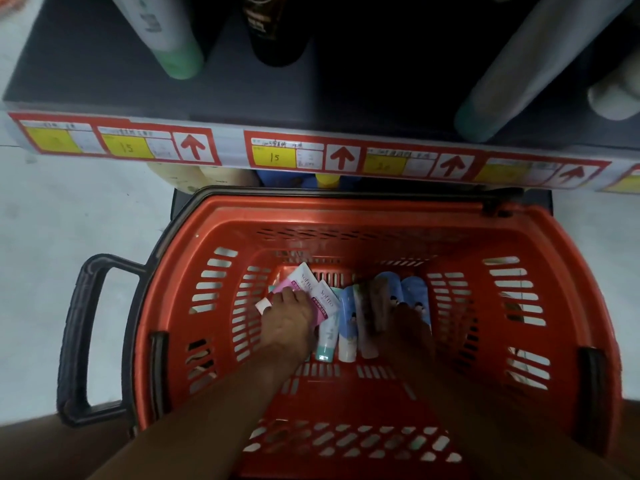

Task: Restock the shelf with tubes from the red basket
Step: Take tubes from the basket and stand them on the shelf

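Tubes (pixel 347 323) lie caps toward camera.

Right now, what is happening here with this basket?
A person reaches both hands down into the red basket, which stands below the shelf. The left hand closes on a pink and white tube. The right hand lies among the blue tubes; its grip is too blurred to judge. Several tubes remain in the basket, so restocking is under way.
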A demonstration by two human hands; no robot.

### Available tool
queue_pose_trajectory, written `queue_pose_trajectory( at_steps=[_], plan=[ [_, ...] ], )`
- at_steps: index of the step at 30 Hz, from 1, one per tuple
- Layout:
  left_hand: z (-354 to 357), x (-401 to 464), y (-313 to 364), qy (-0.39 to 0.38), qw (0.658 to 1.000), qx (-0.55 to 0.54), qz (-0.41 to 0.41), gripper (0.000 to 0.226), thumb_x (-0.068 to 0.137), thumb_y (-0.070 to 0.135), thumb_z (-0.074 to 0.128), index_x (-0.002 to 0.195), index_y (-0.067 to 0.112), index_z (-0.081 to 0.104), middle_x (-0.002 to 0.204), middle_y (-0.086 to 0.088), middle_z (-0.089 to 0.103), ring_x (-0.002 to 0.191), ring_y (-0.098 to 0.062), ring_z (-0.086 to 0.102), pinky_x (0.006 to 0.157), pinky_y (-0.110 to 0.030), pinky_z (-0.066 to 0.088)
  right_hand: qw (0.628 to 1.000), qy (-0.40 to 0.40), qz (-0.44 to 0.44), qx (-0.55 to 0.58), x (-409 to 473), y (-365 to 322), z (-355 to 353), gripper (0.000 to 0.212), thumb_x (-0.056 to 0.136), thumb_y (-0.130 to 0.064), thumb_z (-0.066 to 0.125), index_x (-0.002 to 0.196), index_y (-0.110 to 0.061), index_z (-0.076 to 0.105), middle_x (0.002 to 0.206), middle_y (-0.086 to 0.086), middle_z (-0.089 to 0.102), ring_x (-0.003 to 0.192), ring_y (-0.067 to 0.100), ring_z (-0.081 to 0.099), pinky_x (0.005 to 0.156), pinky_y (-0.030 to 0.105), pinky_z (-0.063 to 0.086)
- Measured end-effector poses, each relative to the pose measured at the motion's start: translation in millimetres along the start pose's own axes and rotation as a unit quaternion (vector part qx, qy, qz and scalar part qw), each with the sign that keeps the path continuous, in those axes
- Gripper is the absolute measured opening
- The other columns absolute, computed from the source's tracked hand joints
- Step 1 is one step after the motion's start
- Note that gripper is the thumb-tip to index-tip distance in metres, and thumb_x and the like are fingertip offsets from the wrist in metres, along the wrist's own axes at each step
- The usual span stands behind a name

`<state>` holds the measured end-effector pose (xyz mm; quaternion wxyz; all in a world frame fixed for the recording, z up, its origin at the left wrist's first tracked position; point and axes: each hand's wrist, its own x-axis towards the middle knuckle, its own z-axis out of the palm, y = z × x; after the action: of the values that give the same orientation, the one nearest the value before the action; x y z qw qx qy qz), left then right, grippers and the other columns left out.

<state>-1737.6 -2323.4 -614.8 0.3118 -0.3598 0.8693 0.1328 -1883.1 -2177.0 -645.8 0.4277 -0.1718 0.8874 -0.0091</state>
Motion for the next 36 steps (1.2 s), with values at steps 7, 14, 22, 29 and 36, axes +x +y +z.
queue_pose_trajectory(
  at_steps=[7,14,22,29,36],
  plan=[
    [-6,-6,5,-0.028,0.998,-0.018,-0.055,0.075,0.087,0.061,0.064,0.138,0.009,0.047,0.134,-0.015,0.047,0.125,-0.032,0.050,0.092,-0.041,0.053,0.998,-0.040,0.041,-0.015,0,-4,-10,0.083,0.087,-0.059,0.064,0.151,-0.016,0.033,0.153,0.009,0.042,0.139,0.029,0.044,0.106,0.042,0.043],
    [-19,-29,3,0.003,0.990,-0.103,-0.095,0.085,0.083,0.057,0.071,0.146,0.012,0.037,0.140,-0.014,0.046,0.127,-0.030,0.050,0.098,-0.039,0.049,0.998,-0.053,0.014,0.011,-16,-2,-24,0.081,0.087,-0.055,0.062,0.154,-0.020,0.033,0.160,0.012,0.034,0.149,0.032,0.031,0.115,0.046,0.038],
    [-41,-51,3,0.077,0.974,-0.178,-0.120,0.081,0.086,0.067,0.061,0.141,0.011,0.039,0.133,-0.013,0.058,0.122,-0.031,0.058,0.099,-0.039,0.047,0.990,-0.015,-0.089,0.112,-42,3,-43,0.052,0.074,-0.034,0.069,0.122,-0.017,0.065,0.113,0.002,0.072,0.107,0.021,0.068,0.090,0.037,0.056],
    [-65,-79,3,0.182,0.945,-0.248,-0.115,0.067,0.077,0.061,0.073,0.118,0.016,0.046,0.121,-0.007,0.060,0.113,-0.028,0.060,0.090,-0.038,0.050,0.976,0.029,-0.130,0.174,-78,-6,-64,0.050,0.082,-0.017,0.074,0.129,-0.019,0.059,0.113,-0.002,0.070,0.097,0.019,0.069,0.085,0.037,0.058],
    [-99,-114,10,0.268,0.917,-0.287,-0.076,0.060,0.073,0.046,0.080,0.115,0.019,0.047,0.112,-0.001,0.057,0.104,-0.024,0.061,0.075,-0.032,0.044,0.957,0.075,-0.163,0.228,-108,-12,-93,0.046,0.083,-0.013,0.073,0.125,-0.019,0.055,0.116,-0.003,0.066,0.106,0.019,0.066,0.092,0.039,0.055]
  ],
)
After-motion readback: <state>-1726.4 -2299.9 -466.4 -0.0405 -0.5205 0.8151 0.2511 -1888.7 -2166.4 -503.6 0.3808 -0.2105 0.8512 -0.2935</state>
